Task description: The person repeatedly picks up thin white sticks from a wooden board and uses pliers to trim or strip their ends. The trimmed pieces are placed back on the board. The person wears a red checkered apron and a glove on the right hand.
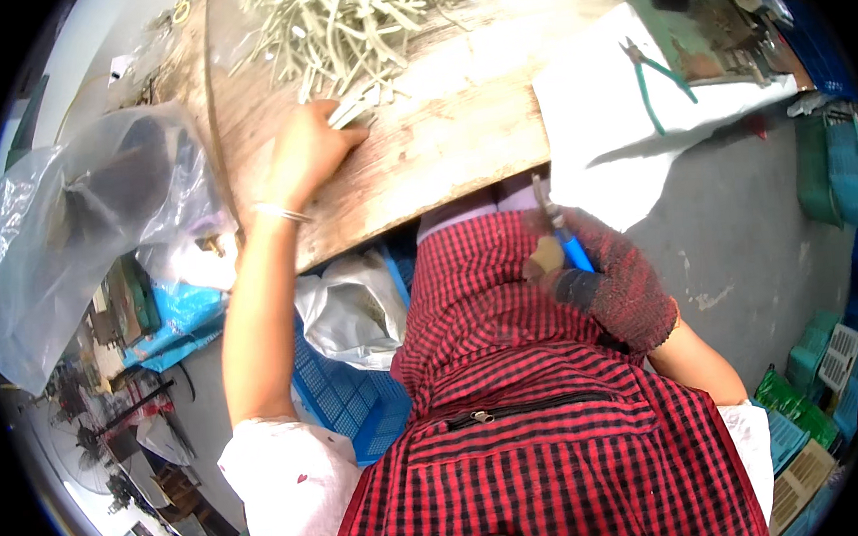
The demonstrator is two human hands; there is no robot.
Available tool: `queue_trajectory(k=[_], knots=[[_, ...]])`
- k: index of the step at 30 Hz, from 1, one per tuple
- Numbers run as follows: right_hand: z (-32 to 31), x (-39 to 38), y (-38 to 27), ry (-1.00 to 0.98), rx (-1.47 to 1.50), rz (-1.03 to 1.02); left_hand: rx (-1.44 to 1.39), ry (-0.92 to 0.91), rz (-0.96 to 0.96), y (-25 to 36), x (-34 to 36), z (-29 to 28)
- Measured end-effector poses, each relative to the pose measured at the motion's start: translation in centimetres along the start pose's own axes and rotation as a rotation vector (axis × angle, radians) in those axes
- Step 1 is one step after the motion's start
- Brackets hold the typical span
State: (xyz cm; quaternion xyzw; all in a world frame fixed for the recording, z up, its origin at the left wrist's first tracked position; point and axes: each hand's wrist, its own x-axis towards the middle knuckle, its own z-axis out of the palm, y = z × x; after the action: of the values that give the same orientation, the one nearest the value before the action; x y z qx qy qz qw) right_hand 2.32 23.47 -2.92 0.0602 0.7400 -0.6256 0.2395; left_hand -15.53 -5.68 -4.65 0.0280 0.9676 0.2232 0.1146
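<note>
On the wooden table, my bare left hand [318,150] is closed on a few thin pale-green sticks [355,107] at the near edge of a heap. That heap [344,25] is a tangle of pale-green, branching, stem-like pieces; what they are made of I cannot tell. My right hand [616,282], in a dark red-and-grey knitted glove, grips a pair of blue-handled pliers [574,249] over my lap. Their metal jaws point up toward the table edge, slightly blurred.
Green-handled pliers [654,77] lie on a white cloth [586,114] at the table's right. A clear plastic bag [106,217] bulges at the left. Below the table edge are a blue crate [343,394] and a whitish sack [354,316]. Baskets [831,164] stand at far right.
</note>
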Motion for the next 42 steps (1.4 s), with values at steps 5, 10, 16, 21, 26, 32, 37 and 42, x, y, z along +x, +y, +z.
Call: queue_trajectory(k=[5, 10, 16, 21, 26, 32, 37, 42], knots=[[-0.2, -0.7, 1.7, -0.039, 0.527, 0.149, -0.059, 0.177, 0.347, 0.2, -1.4, -1.6], [-0.1, 0.0, 2.3, -0.094, 0.32, 0.134, -0.855, 0.093, -0.023, 5.6, -10.9, -1.9], [1.2, 1.2, -4.2, 0.038, -0.605, -0.488, -1.405, -0.089, -0.095, 6.5, -16.4, 3.3], [1.0, 1.2, -5.7, 0.123, -0.838, -0.589, -1.459, -0.145, -0.125, 7.6, -16.6, 2.2], [0.7, -0.1, -7.8, 0.065, -1.18, -0.63, -1.4, -0.228, -0.208, 7.7, -16.3, 1.3], [-2.5, 0.5, -7.6, -0.052, -1.449, -0.845, -1.342, -0.541, -0.267, 7.0, -15.6, -0.5], [-3.5, 2.3, -7.0, 0.018, -1.405, -1.127, -1.218, -0.707, -0.298, 7.4, -14.9, -0.6], [-3.2, 2.0, -7.4, 0.013, -1.436, -1.092, -1.145, -0.659, -0.279, 7.9, -15.1, -0.7]])
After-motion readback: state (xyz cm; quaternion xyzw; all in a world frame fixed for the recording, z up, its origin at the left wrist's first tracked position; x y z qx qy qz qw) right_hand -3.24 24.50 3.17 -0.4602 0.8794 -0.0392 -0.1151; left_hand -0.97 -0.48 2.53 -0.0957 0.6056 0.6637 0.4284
